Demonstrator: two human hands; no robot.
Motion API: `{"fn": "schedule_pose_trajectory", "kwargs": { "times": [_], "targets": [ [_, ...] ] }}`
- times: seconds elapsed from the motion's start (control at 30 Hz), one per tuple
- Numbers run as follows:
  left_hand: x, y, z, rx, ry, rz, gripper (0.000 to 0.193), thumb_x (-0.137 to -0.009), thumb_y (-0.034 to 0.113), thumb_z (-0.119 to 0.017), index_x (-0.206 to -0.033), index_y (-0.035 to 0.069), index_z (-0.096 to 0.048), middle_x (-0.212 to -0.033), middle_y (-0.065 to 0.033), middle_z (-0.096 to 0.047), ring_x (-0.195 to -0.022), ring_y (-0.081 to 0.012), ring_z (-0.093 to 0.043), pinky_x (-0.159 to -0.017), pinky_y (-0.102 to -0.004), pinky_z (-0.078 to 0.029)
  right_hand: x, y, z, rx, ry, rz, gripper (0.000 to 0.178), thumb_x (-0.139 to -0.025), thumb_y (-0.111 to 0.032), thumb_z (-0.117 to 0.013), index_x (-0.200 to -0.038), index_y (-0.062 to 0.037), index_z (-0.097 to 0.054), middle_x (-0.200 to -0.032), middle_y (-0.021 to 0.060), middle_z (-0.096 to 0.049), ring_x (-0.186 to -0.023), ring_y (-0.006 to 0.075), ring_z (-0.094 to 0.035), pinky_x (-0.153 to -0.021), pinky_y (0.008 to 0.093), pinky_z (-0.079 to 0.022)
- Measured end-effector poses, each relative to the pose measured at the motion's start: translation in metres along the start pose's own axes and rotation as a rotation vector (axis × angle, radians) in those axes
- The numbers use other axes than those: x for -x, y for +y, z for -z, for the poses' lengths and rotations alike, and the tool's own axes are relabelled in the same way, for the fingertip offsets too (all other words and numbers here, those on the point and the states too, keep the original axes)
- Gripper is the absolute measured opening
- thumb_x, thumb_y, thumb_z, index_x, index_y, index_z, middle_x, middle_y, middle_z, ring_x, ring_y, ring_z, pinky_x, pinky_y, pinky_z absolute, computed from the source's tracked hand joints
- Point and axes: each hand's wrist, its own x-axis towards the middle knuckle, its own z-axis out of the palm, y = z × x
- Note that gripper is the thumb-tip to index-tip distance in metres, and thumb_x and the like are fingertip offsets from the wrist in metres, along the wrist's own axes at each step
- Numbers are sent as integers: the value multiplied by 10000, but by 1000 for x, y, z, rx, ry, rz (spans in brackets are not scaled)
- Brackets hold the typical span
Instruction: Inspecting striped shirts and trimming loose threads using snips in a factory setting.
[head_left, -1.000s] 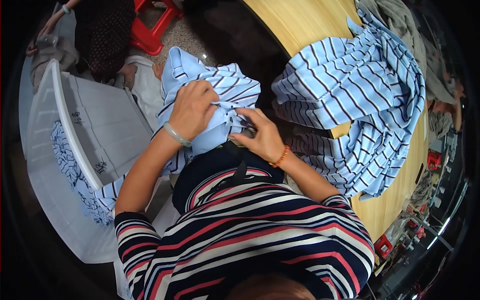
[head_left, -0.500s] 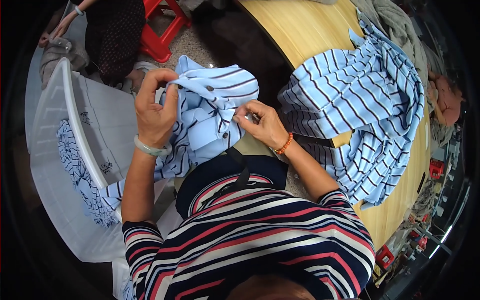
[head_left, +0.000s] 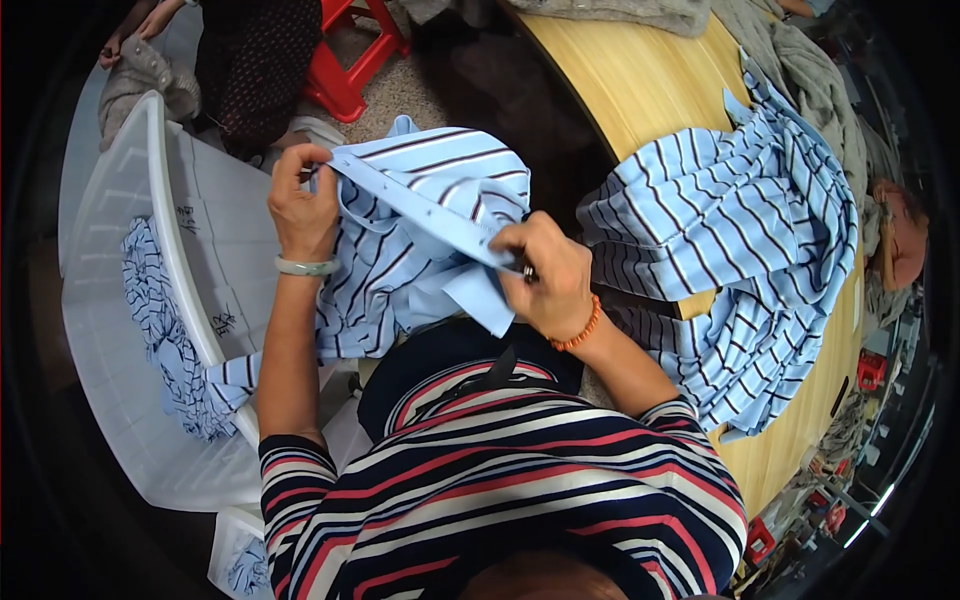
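A light-blue shirt (head_left: 440, 170) with dark and white stripes is held up in front of me. My left hand (head_left: 303, 208) pinches the far left end of its pale buttonhole strip (head_left: 405, 199). The strip runs straight and slanting down to my right hand (head_left: 548, 275), whose closed fingers grip its lower end. A small dark, shiny thing (head_left: 528, 272) shows at the right fingers; I cannot tell what it is. A plain blue flap (head_left: 482, 300) hangs below the strip. One striped part of the shirt trails left over the rim of a plastic bin (head_left: 172, 225).
Crumpled striped cloth (head_left: 165, 330) shows through the bin's wall. At right, more striped blue garments (head_left: 720, 220) lie over a wooden table (head_left: 600, 60), near grey knitwear (head_left: 800, 80). Beyond the bin are a red stool (head_left: 345, 70) and another person's hands (head_left: 150, 22) with grey cloth.
The strip has been drawn out straight between my hands, where buttons and bunched cloth showed before. My right hand has moved right and slightly nearer. The view has shifted a little.
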Motion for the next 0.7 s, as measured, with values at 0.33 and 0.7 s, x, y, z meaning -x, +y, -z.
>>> {"fn": "schedule_pose_trajectory", "kwargs": {
  "times": [0.33, 0.7],
  "targets": [
    [99, 23, -3, 603, -241, 596, 275, -882, 75, -690, -1103, -6, -546, -995, -55, -603, -809, -98, -577, -726, -236, -474, 33, -14, -24, -289, -530, 33, 324, -636, 31, -690, -925, -85, -599, -796, 66, -511, -643, 256, -572, -532, 333, -445],
    [86, 3, -24, 1284, -191, 772, 256, -924, -10, -619, -1169, -72, -584, -1076, -132, -670, -974, -179, -658, -910, -303, -524, 27, -10, -9, -364, -757, -160, 356, -805, -102, -708, -1136, -21, -602, -914, 121, -601, -772, 273, -615, -678, 347, -502]
  ]
}}
